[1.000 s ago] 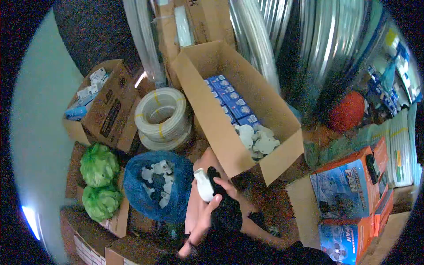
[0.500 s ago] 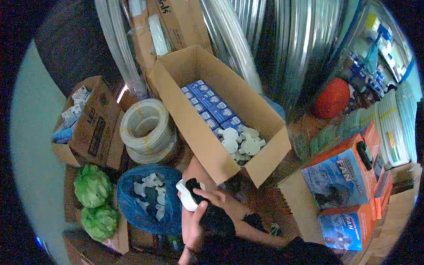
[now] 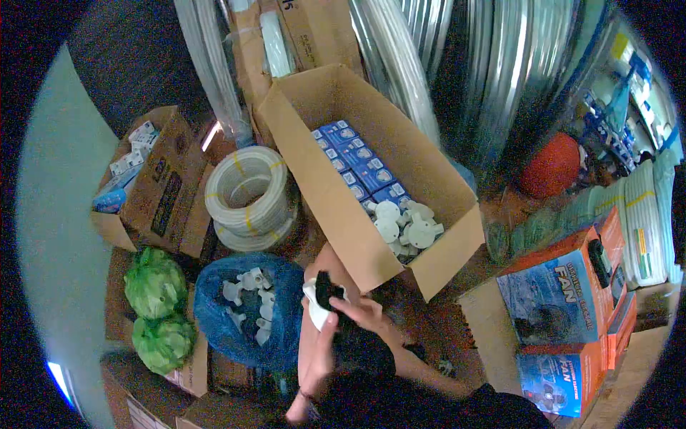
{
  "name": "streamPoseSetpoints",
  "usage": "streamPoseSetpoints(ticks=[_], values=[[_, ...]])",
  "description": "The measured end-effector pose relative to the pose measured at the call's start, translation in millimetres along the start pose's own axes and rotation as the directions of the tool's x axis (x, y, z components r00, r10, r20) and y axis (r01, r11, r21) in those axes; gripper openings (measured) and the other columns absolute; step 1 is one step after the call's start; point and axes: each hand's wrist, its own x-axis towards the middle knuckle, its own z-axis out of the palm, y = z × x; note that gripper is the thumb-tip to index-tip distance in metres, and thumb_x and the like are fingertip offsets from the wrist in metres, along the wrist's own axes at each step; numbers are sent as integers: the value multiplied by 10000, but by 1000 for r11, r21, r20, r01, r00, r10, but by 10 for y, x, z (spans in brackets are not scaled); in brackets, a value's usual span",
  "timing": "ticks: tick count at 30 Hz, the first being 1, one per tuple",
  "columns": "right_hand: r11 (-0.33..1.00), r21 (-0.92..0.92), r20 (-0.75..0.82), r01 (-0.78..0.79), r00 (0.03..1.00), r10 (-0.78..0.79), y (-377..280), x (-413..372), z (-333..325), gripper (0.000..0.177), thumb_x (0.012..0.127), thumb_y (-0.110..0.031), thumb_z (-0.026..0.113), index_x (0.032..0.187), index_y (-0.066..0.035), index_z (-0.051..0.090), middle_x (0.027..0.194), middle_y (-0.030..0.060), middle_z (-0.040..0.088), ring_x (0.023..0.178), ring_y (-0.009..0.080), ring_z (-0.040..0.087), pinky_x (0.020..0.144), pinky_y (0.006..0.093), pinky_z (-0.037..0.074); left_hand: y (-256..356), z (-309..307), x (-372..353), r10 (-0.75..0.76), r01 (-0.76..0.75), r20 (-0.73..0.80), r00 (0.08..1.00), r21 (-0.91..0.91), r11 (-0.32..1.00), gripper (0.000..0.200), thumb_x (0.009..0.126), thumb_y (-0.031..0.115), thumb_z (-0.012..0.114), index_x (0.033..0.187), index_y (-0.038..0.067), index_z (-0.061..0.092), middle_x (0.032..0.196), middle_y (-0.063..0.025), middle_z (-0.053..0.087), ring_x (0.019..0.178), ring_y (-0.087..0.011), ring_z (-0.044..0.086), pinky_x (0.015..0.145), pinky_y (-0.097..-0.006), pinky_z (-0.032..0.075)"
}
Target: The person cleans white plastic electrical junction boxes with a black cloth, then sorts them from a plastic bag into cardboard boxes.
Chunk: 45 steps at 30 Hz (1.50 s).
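Between my hands is a white plastic fitting (image 3: 318, 314), rounded and similar to the round junction boxes nearby. My left hand (image 3: 321, 354) grips it from below, thumb pressed at its lower edge. My right hand (image 3: 364, 314) pinches a small black piece (image 3: 327, 292), dark and soft-edged, against the fitting's open side; I cannot tell what it is. Just left of my hands, a blue plastic bag (image 3: 214, 336) lies open with several white junction boxes (image 3: 264, 311) in it. Beyond my hands, a cardboard carton (image 3: 314, 189) holds blue boxes (image 3: 364, 164) and a heap of white round junction boxes (image 3: 420, 230).
White coiled tubing (image 3: 246, 193) stands left of the carton. Green bags (image 3: 153, 282) and a carton of small packs (image 3: 164, 189) lie farther left. Fan boxes (image 3: 554, 297) are at right, near a red round object (image 3: 550, 166). Clear tubing coils (image 3: 500, 79) rise behind.
The view has shifted, so the surroundings sit slightly to the right. The fitting has turned in my left hand, and the black piece stands higher over it with my right fingers against it.
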Motion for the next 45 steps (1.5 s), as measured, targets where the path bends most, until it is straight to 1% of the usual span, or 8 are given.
streamPoseSetpoints(ticks=[1, 4, 17, 22, 24, 32, 36, 45], values=[[984, -97, 29, -150, 988, 153, -99, -34, -5, 625, 743, -323, 561, 1298, -137, 341, 1252, 58, 383, 1106, 279, 344, 962, 351, 266, -25, -89, 29, -41, 42, 15, 999, -51, 998, 580, 815, 381, 465, 1239, 35, 273, 1154, -98, 396, 1075, -197, 390, 939, -304, 274], [887, -21, -90, 462, 882, -462, 438, 43, 209, 535, 768, -230, 542, 1276, -157, 392, 1211, 62, 460, 1049, 185, 459, 909, 282, 327, 23, -182, 213, 2, -1, 12, 1000, -149, 989, 491, 879, 378, 387, 1231, 52, 282, 1163, -87, 398, 1091, -194, 380, 946, -309, 266], [961, 27, -424, 276, 873, -239, 426, 66, 146, 698, 646, -150, 694, 1255, -29, 375, 1212, 187, 450, 1162, 249, 380, 936, 317, 335, 288, 10, 133, -122, 81, -133, 984, -278, 957, 652, 843, 602, 212, 1051, 53, 496, 906, -102, 591, 720, -203, 583, 606, -295, 482], [895, -380, -469, 234, 786, -404, 32, 34, -100, 621, 720, -82, 598, 1284, -38, 343, 1241, 135, 411, 1050, 210, 470, 917, 273, 347, 291, -105, 240, -87, 60, -41, 995, -442, 895, 761, 824, 640, 119, 1067, 22, 492, 840, -94, 591, 774, -215, 590, 666, -317, 496], [984, -89, -411, 157, 894, -180, 210, 43, -55, 617, 712, -77, 600, 1270, -6, 348, 1238, 141, 419, 1098, 212, 447, 937, 279, 330, 430, -16, 219, -56, 61, 24, 998, -494, 867, 752, 817, 625, 171, 1065, -10, 487, 857, -109, 595, 790, -218, 599, 684, -327, 502], [880, 12, -461, 475, 783, -417, 383, 46, 113, 372, 617, -150, 716, 911, -27, 524, 824, 60, 546, 766, 144, 530, 700, 246, 414, 232, -35, 51, -216, 198, -99, 971, -160, 967, 760, 688, 592, 381, 1157, -4, 436, 911, -101, 570, 727, -166, 559, 600, -252, 447], [926, 244, -397, 287, 901, -175, 331, -42, 156, 284, 639, -119, 662, 892, -59, 550, 805, 72, 565, 738, 177, 563, 687, 266, 441, 246, -110, 167, 71, -44, 251, 965, -110, 993, 884, 626, 629, 493, 1213, -1, 292, 1032, -96, 480, 857, -176, 521, 688, -269, 427], [920, 101, -564, 379, 784, -261, 389, -82, 87, 329, 613, -125, 703, 878, -50, 523, 766, 58, 541, 685, 142, 518, 639, 241, 419, 380, -17, 211, 289, -352, 244, 926, 283, 892, 796, 721, 522, 530, 1249, 3, 238, 1123, -128, 405, 953, -222, 471, 806, -304, 386]])
